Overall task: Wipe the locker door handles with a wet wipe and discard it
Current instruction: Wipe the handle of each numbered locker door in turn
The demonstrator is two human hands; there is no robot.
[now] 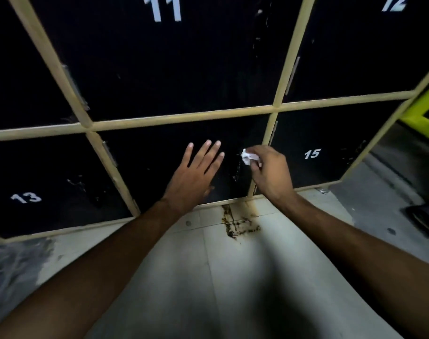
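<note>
A bank of black locker doors (159, 69) set in a pale beige frame (184, 117) fills the upper view, and white numbers 11, 12, 13 and 15 are seen on the doors. The middle door of the bottom row (159, 172) is being attended to. The left hand (193, 177) is laid flat against that door, fingers spread and open, nothing held. A crumpled white wet wipe (248, 158) is pinched in the closed fingers of the right hand (269, 172) and is pressed at the door's right edge, just beside the vertical frame bar; the handle itself cannot be made out in the dark. White scuffs and scratches are seen on the black paint there and on door 13. Metal hinges (109, 152) are fixed along the left edges of the doors.

Below, a pale grey floor (208, 277) is seen, with a seam running along it. A rusty brown stain (235, 223) is spread on the floor just under the frame's bottom rail. To the left the floor is darker and mottled. At the far right, a bright yellow-green barrier (426, 108) is glimpsed beside the lockers. The lighting is dim.
</note>
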